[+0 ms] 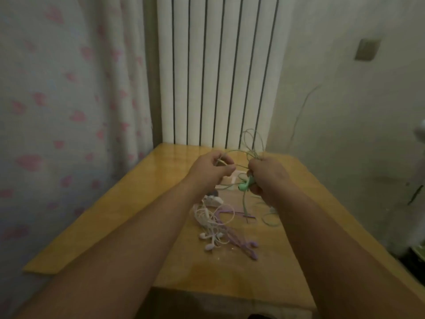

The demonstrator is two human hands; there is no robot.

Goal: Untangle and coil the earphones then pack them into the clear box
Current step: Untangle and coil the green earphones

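Above the yellow wooden table [138, 203], the left hand [210, 168] pinches the cord of the thin mint-green wired earphones [245, 185]. The right hand [266, 173] grips their loops. Untangling seems underway; next, gentle pulling apart.

Orange-yellow wooden table [138, 215]: mint-green corded earphones [245, 185] above, white corded earphones [207, 217] and lilac corded earphones [249, 246] on it; pink-blotched pale curtain [57, 111] left.

1. No writing, brand, number or sign is legible anywhere.
2. The grey square wall plate [367, 49], far right, is too blurred to show markings.
3. The mint-green plastic earphones [244, 185], centre, show no readable brand.
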